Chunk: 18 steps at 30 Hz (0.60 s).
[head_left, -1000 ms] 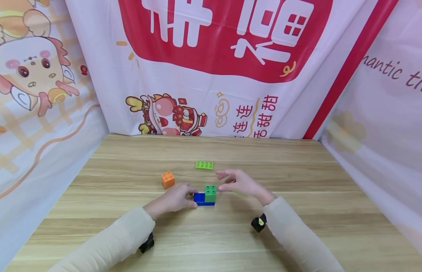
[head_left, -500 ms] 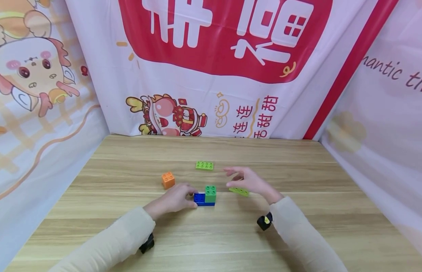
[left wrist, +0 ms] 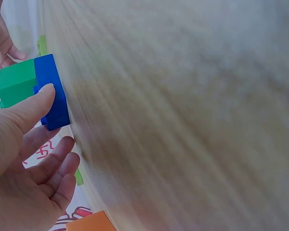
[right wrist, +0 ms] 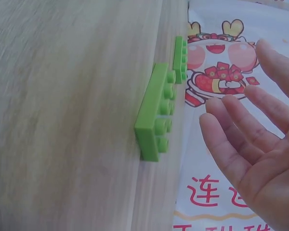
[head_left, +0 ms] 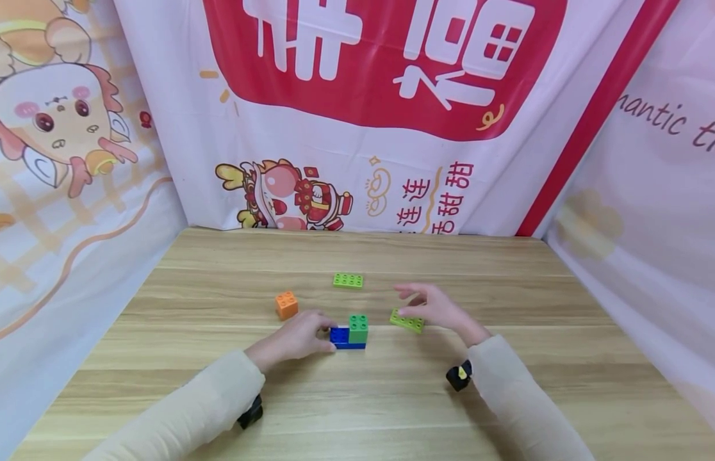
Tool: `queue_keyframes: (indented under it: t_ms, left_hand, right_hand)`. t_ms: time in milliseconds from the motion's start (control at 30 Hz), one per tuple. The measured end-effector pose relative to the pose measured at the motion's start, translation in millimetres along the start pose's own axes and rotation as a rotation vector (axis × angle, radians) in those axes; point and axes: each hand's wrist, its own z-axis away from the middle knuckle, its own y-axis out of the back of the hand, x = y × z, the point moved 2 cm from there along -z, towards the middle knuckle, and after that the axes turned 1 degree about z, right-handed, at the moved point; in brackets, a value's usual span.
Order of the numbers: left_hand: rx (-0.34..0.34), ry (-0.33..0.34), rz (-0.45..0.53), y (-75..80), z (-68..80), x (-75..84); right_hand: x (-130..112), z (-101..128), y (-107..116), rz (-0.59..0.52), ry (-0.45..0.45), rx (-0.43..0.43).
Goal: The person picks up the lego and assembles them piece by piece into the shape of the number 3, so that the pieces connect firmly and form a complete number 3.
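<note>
Left hand (head_left: 295, 336) pinches blue brick (head_left: 339, 335); right hand (head_left: 440, 308) spread near lime brick (head_left: 412, 324).

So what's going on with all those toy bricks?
A person's left hand is pinching the end of a flat blue plastic brick, which has a square green plastic brick on its other end. The right hand is over a flat, oblong lime-green plastic brick, but isn't holding it. A second lime-green one lies farther back, and a square orange plastic brick sits just beyond the left hand. Those three aren't joined to anything.
</note>
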Motion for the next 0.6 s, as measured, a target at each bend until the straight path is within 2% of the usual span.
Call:
queue_keyframes:
  t_ms: [333, 600]
  left_hand:
    - [-0.002, -0.001, -0.005, -1.4, -2.1, -1.9]
    - [-0.003, -0.001, -0.005, -1.2, -2.0, -1.3]
  right_hand:
    - [17.1, 3.1, 4.3, 0.025, -0.082, 0.022]
    - [23.3, 7.7, 5.4, 0.014, -0.071, 0.008]
